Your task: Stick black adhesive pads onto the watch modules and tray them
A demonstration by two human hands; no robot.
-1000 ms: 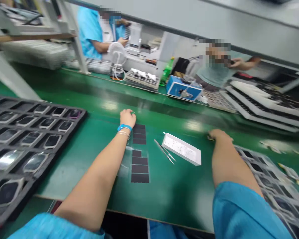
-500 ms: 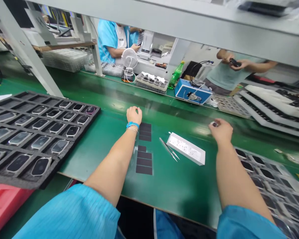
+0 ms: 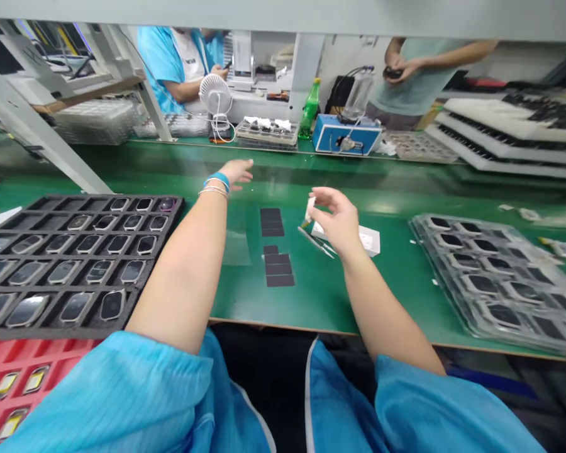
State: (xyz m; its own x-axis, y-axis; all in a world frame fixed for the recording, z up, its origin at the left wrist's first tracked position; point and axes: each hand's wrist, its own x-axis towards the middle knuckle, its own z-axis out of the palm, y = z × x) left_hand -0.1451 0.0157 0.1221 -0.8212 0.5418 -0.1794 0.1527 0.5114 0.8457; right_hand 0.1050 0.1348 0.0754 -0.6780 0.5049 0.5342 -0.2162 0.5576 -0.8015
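Observation:
My left hand (image 3: 236, 171) is raised over the green belt, fingers stretched out, holding nothing; a blue band and thin bracelets sit on its wrist. My right hand (image 3: 336, 217) hovers above the white box (image 3: 370, 240) and pinches a small white part (image 3: 310, 208) between thumb and fingers. Tweezers (image 3: 314, 241) lie on the mat just under that hand. Two groups of dark rectangular pads (image 3: 273, 246) lie on a clear film between my arms.
A black foam tray (image 3: 70, 251) of watch-like devices lies at left, a red tray (image 3: 9, 377) below it. Clear blister trays (image 3: 490, 277) with dark parts lie at right. Across the belt stand a small fan (image 3: 216, 97), a green bottle (image 3: 310, 116), a blue box (image 3: 342, 134) and two people.
My right hand has come in from the right edge of the belt to above the white box, carrying a small white part. My left hand has lifted and opened. The camera has tilted down.

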